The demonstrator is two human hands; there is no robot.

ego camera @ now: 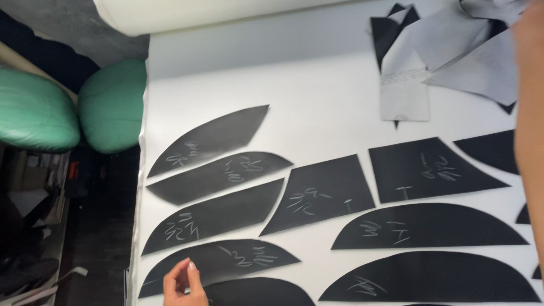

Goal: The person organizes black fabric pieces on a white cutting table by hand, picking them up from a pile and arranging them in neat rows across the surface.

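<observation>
Your left hand [182, 283] sits at the near edge of the worktop [317, 96], fingers curled loosely together with the fingertips resting on a curved black cut piece [226, 262], apparently not pinching it. That piece lies flat, directly under and just right of the hand, with chalk scribbles on its face. It looks thin, light and limp, like sheet leather or a similar material, so I judge it will flop if lifted by one tip; take it at the rounded near edge by your fingers, and peel rather than drag.

Just beyond the hand, three more leaf-shaped black pieces [212, 218] lie side by side, close but mostly apart. To the right of the hand are wider half-moon pieces [430, 226] and two four-sided panels [323, 195].

Your right forearm [530, 113] runs down the right edge; its hand is out of view, so I cannot tell its state.

Farthest off lie grey pattern sheets [453, 45] and a pale roll [198, 11].
</observation>
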